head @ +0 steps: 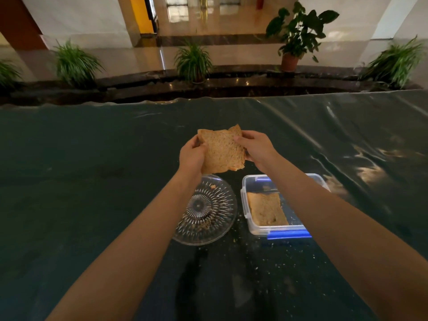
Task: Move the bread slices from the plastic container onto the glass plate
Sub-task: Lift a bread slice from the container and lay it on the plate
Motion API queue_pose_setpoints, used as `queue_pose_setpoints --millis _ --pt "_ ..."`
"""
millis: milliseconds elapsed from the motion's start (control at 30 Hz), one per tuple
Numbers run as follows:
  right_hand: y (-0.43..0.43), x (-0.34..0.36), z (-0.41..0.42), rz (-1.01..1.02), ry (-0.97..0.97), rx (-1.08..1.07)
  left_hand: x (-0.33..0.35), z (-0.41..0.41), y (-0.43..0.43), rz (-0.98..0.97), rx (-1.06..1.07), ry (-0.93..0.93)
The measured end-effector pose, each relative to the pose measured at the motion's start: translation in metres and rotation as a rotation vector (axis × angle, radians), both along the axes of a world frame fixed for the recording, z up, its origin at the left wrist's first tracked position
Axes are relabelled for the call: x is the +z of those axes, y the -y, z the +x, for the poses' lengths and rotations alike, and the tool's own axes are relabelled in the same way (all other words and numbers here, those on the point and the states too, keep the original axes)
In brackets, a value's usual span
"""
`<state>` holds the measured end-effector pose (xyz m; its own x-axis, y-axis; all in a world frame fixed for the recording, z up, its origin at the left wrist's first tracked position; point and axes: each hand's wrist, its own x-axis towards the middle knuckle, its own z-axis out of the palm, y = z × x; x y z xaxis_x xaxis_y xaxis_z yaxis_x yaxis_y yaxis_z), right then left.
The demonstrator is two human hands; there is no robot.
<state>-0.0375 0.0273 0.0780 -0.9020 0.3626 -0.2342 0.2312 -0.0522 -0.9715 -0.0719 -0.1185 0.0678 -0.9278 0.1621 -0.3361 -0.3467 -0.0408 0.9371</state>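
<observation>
Crumbs dot the table (69, 205) at its near edge, and past them the left hand (192, 156) and right hand (257, 149) pinch one bread slice (222, 150) aloft beyond the glass plate (208, 212) and plastic container (275, 205); thin and ragged, it might tear.

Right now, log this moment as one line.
left hand: holding bread slice | right hand: same slice | glass plate: crumbs only | plastic container: bread left | step: mid-transfer

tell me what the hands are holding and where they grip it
One bread slice, held up by both: left hand on its left edge, right hand on its right edge.
</observation>
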Motion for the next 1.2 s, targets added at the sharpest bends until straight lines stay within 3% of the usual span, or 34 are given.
queue_pose_setpoints --millis 200,367,600,800,1033,1200 --pt "0.036 -0.044 -0.018 -0.041 0.156 -0.010 -0.038 -0.025 0.041 -0.019 -0.103 0.170" --pt "0.054 -0.093 -0.031 -0.004 0.312 -0.022 -0.077 -0.033 0.054 -0.124 -0.152 0.208" --pt "0.075 -0.153 -0.043 0.161 0.419 -0.017 -0.129 -0.041 0.058 -0.180 -0.139 0.325" --pt "0.085 -0.179 -0.054 0.423 0.511 0.071 -0.155 -0.044 0.062 -0.375 -0.137 0.225" --pt "0.084 -0.189 -0.054 0.656 0.492 0.139 -0.160 -0.039 0.064 -0.490 -0.166 0.163" --pt "0.078 -0.188 -0.053 0.680 0.492 0.200 -0.155 -0.037 0.067 -0.646 -0.224 0.072"
